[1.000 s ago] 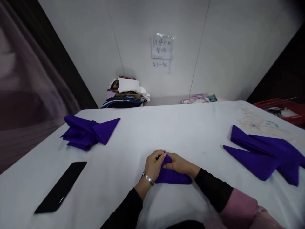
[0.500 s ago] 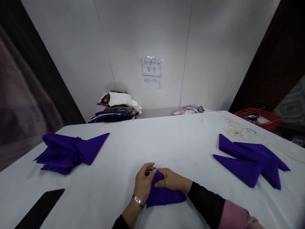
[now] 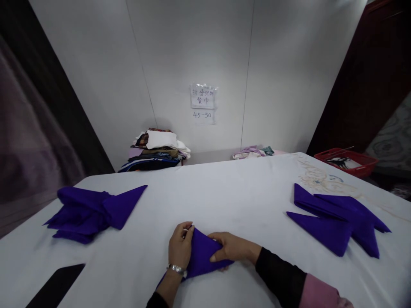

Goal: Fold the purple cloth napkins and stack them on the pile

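Purple triangular folded cloth (image 3: pixel 203 255) pinched by left hand (image 3: pixel 180 247) at apex, right hand (image 3: pixel 231 247) at side; white-covered desk's far edge (image 3: pixel 212 166) well apart.

A flat black object (image 3: pixel 56 286) lies toward the left edge of the white table (image 3: pixel 212 196). Behind the far edge sit a folded cloth stack (image 3: pixel 157 149) and a lower heap (image 3: pixel 252 152). A red basket (image 3: pixel 362 172) is located beside the far right corner.

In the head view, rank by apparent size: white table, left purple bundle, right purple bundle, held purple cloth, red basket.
White table
Left purple bundle and right purple bundle: too alike to rank
Held purple cloth, partly covered
Red basket
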A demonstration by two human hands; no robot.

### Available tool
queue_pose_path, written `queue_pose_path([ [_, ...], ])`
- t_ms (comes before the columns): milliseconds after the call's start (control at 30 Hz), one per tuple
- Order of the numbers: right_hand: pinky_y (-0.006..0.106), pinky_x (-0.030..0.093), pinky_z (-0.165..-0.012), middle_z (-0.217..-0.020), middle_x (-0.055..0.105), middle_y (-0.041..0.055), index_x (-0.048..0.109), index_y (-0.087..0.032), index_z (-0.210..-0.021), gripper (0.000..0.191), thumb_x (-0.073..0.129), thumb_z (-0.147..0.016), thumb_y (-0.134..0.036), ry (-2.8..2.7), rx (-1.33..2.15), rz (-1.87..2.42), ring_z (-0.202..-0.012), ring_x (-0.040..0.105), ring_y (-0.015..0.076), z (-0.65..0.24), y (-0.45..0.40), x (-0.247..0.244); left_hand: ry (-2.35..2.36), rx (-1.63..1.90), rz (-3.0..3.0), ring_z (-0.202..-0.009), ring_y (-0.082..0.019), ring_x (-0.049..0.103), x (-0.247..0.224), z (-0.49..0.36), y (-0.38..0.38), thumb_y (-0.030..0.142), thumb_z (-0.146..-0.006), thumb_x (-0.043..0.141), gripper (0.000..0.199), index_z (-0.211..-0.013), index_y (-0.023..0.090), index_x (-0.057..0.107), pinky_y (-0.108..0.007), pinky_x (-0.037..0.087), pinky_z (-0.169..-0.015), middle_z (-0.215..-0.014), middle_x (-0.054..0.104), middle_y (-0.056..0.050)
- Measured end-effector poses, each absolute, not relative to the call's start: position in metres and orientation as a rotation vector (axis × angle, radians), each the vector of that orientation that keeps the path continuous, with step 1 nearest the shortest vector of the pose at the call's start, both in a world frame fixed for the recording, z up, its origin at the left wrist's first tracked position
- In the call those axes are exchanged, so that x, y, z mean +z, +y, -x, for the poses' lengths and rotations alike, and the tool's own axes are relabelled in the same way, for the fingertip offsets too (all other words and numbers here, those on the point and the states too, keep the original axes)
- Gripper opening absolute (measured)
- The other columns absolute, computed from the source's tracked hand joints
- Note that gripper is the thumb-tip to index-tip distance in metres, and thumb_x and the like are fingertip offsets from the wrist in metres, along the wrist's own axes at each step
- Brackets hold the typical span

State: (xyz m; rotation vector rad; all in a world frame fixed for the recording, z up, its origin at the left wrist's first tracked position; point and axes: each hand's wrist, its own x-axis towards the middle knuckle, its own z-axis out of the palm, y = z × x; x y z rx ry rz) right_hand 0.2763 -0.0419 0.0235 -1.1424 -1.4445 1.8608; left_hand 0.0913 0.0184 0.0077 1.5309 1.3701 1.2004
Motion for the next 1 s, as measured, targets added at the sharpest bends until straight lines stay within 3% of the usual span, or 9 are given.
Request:
queue_pose_path([
  [133, 0.020, 0.044, -0.046, -0.067, 0.058, -0.0032, 0.050, -0.022, -0.117, 0.052, 0.068, -0.070, -0.031, -1.549, 1.801, 1.230, -0.047, 0.054, 0.0084, -0.281, -0.043, 0.021, 1.432, 1.172, -1.603, -0.071, -0.021, 0.062, 0.002, -0.091, 0.023, 0.047, -0.070, 0.056, 0.031, -0.087, 0.021, 0.063, -0.034, 0.049, -0.066, -0.081, 0.067, -0.003],
  [300, 0.019, 0.041, -0.043, -0.080, 0.061, -0.0006, 0.051, -0.024, -0.117, 0.044, 0.061, -0.075, -0.032, -1.743, 1.580, 1.406, -0.044, 0.051, 0.0067, -0.288, -0.050, 0.030, 1.481, 1.126, -1.665, -0.071, -0.022, 0.062, -0.001, -0.093, 0.028, 0.043, -0.070, 0.054, 0.027, -0.084, 0.022, 0.063, -0.035, 0.049, -0.067, -0.080, 0.067, -0.003],
  [367, 0.020, 0.041, -0.045, -0.071, 0.061, -0.0016, 0.053, -0.023, -0.116, 0.041, 0.059, -0.077, -0.034, -1.878, 1.437, 1.512, -0.043, 0.051, 0.0080, -0.290, -0.054, 0.036, 1.478, 1.127, -1.697, -0.073, -0.022, 0.062, -0.001, -0.095, 0.029, 0.041, -0.070, 0.053, 0.024, -0.082, 0.022, 0.063, -0.036, 0.049, -0.070, -0.082, 0.067, -0.003],
  [433, 0.022, 0.041, -0.049, -0.065, 0.061, -0.0014, 0.056, -0.023, -0.113, 0.039, 0.058, -0.076, -0.037, -2.028, 1.223, 1.624, -0.047, 0.054, 0.0112, -0.291, -0.057, 0.041, 1.466, 1.132, -1.725, -0.076, -0.023, 0.062, -0.001, -0.095, 0.029, 0.038, -0.071, 0.053, 0.021, -0.081, 0.023, 0.063, -0.037, 0.049, -0.074, -0.084, 0.067, -0.004],
  [600, 0.029, 0.042, -0.060, -0.087, 0.068, 0.0082, 0.060, -0.022, -0.108, 0.045, 0.064, -0.069, -0.043, -2.286, 0.644, 1.871, -0.076, 0.063, 0.0249, -0.292, -0.060, 0.047, 1.468, 1.097, -1.786, -0.082, -0.023, 0.061, -0.001, -0.097, 0.028, 0.032, -0.072, 0.050, 0.017, -0.079, 0.022, 0.062, -0.038, 0.047, -0.080, -0.085, 0.065, -0.004],
  [767, 0.035, 0.044, -0.065, -0.080, 0.068, 0.0116, 0.064, -0.016, -0.091, 0.029, 0.063, -0.073, -0.039, -2.352, 0.354, 2.025, -0.077, 0.064, 0.0285, -0.288, -0.068, 0.062, 1.480, 1.075, -1.814, -0.083, -0.023, 0.061, -0.003, -0.098, 0.028, 0.029, -0.075, 0.048, 0.017, -0.082, 0.021, 0.061, -0.039, 0.047, -0.080, -0.086, 0.065, -0.005],
  [900, 0.036, 0.043, -0.085, -0.110, 0.062, 0.0120, 0.057, -0.018, -0.114, 0.038, 0.057, -0.081, -0.037, -2.333, 0.319, 1.582, -0.101, 0.057, 0.0257, -0.271, -0.076, 0.066, 1.480, 1.071, -1.809, -0.084, -0.022, 0.061, -0.004, -0.098, 0.029, 0.026, -0.075, 0.049, 0.014, -0.081, 0.021, 0.061, -0.038, 0.046, -0.082, -0.086, 0.064, -0.005],
  [1000, 0.041, 0.024, -0.107, -0.142, 0.037, 0.0127, 0.036, -0.018, -0.137, 0.066, 0.053, -0.082, -0.051, -2.369, 0.403, 1.257, -0.129, 0.032, 0.0268, -0.256, -0.074, 0.049, 1.486, 1.034, -1.810, -0.085, -0.021, 0.061, -0.005, -0.098, 0.029, 0.024, -0.075, 0.048, 0.014, -0.082, 0.021, 0.060, -0.036, 0.046, -0.083, -0.086, 0.064, -0.004],
])
